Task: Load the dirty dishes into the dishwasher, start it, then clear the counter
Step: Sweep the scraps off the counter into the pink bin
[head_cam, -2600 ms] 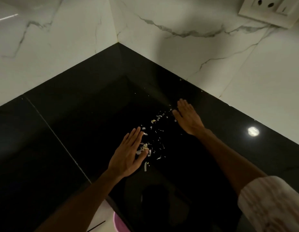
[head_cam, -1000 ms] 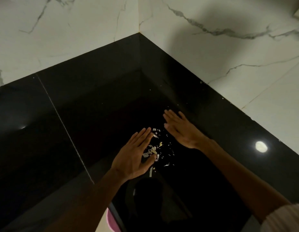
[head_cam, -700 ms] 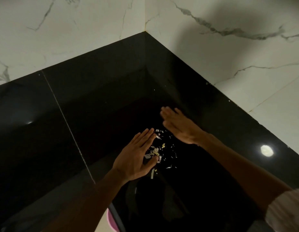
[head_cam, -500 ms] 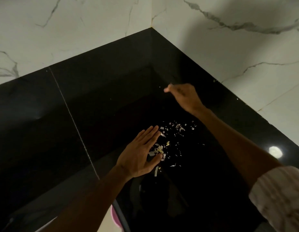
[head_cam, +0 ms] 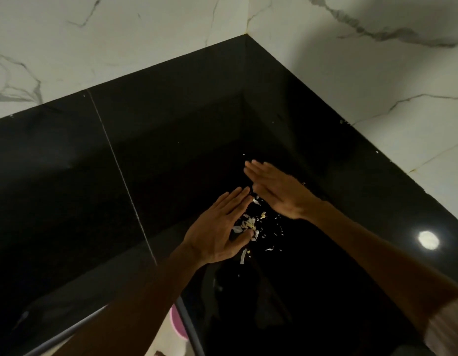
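Head view, item: two flat, open hands on a black counter, gripping nothing. Left hand: fingers together and extended, inner edge and thumb touching the heap of pale scraps. Right hand: likewise spread flat, palm down, just beyond and to the right of the scraps, its fingertips crossing past the left's. The scraps lie between the two hands in a loose streak running toward the wearer (a few stray bits trail nearer still). Left hand is nearer; the next gathering sweep looks to close the right hand toward it. White marble walls meet at the corner behind.
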`<action>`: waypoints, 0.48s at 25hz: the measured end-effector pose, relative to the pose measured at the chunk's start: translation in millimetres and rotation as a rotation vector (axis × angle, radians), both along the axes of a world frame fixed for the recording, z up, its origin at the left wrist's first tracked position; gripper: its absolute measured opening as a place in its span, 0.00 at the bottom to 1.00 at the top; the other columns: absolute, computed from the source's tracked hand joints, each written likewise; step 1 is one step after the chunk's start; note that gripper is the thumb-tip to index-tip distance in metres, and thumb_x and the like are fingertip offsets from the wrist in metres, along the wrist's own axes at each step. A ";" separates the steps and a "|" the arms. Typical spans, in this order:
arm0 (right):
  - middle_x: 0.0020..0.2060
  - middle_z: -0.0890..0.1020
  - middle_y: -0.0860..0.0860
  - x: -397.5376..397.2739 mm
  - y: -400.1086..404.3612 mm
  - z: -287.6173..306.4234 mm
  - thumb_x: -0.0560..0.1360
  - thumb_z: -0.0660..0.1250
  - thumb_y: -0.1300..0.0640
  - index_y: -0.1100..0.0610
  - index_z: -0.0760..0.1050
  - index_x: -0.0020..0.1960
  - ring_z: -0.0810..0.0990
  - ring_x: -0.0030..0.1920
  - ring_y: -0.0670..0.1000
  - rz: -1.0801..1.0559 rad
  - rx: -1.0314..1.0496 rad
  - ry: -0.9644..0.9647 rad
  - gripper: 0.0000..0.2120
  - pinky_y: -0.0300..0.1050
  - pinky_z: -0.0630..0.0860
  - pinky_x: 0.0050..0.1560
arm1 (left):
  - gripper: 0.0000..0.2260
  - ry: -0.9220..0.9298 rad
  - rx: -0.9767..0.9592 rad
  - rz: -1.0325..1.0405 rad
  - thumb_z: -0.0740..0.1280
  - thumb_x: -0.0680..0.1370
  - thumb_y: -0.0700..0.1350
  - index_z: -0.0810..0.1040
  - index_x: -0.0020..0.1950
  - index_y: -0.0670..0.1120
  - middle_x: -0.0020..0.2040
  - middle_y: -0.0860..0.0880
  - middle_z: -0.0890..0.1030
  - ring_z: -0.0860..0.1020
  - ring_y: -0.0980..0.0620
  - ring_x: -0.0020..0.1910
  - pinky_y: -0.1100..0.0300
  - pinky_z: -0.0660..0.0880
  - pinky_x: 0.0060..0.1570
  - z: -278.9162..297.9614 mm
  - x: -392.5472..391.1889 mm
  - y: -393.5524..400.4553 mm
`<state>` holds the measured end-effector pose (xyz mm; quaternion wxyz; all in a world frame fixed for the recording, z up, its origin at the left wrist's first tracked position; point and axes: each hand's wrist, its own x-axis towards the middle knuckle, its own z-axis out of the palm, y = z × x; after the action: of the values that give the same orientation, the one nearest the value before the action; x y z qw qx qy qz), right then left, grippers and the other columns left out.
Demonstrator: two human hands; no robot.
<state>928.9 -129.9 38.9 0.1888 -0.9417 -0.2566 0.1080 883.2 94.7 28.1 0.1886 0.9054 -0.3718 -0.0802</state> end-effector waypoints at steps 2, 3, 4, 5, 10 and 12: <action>0.76 0.57 0.43 -39.7 -8.6 10.8 0.83 0.43 0.44 0.51 0.60 0.76 0.51 0.75 0.34 -0.043 0.164 0.144 0.25 0.34 0.45 0.75 | 0.31 0.026 -0.033 0.023 0.54 0.81 0.60 0.52 0.80 0.47 0.80 0.52 0.47 0.41 0.61 0.77 0.60 0.44 0.77 -1.8 0.6 1.7; 0.74 0.63 0.43 -49.4 -18.9 15.6 0.83 0.45 0.43 0.49 0.66 0.73 0.57 0.73 0.33 -0.140 0.290 0.187 0.24 0.36 0.51 0.76 | 0.31 0.040 -0.051 0.041 0.54 0.81 0.61 0.51 0.80 0.47 0.80 0.53 0.47 0.42 0.61 0.78 0.60 0.45 0.77 -2.6 1.1 1.8; 0.72 0.67 0.45 -51.2 -32.3 17.8 0.82 0.48 0.42 0.49 0.69 0.71 0.62 0.72 0.36 -0.269 0.397 0.149 0.23 0.42 0.58 0.75 | 0.32 0.047 -0.055 0.055 0.53 0.80 0.62 0.50 0.80 0.48 0.80 0.53 0.45 0.42 0.60 0.78 0.60 0.45 0.77 -3.3 1.0 1.8; 0.72 0.68 0.47 -46.1 -46.1 17.4 0.82 0.49 0.42 0.49 0.69 0.71 0.63 0.73 0.40 -0.405 0.423 0.064 0.23 0.48 0.61 0.75 | 0.34 0.043 -0.036 0.053 0.52 0.80 0.63 0.47 0.80 0.48 0.80 0.53 0.43 0.42 0.59 0.78 0.60 0.44 0.76 -3.3 1.0 1.5; 0.79 0.50 0.52 -32.8 -25.2 -1.2 0.83 0.41 0.45 0.58 0.49 0.79 0.44 0.78 0.47 -0.418 -0.167 -0.004 0.28 0.45 0.41 0.77 | 0.36 -0.012 0.204 0.030 0.45 0.79 0.67 0.38 0.79 0.48 0.79 0.52 0.37 0.36 0.57 0.77 0.57 0.39 0.76 2.2 4.6 -7.5; 0.79 0.49 0.53 -59.5 8.8 -1.0 0.84 0.42 0.48 0.58 0.48 0.79 0.42 0.77 0.46 -0.304 -0.142 0.007 0.26 0.42 0.40 0.76 | 0.33 0.040 0.147 0.069 0.46 0.81 0.65 0.41 0.79 0.48 0.80 0.52 0.40 0.37 0.58 0.77 0.56 0.41 0.77 2.7 -2.5 -11.3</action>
<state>869.4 -121.1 37.9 0.1369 -0.9802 -0.1024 0.0995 880.7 83.4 30.9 0.1316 0.9274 -0.3294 -0.1190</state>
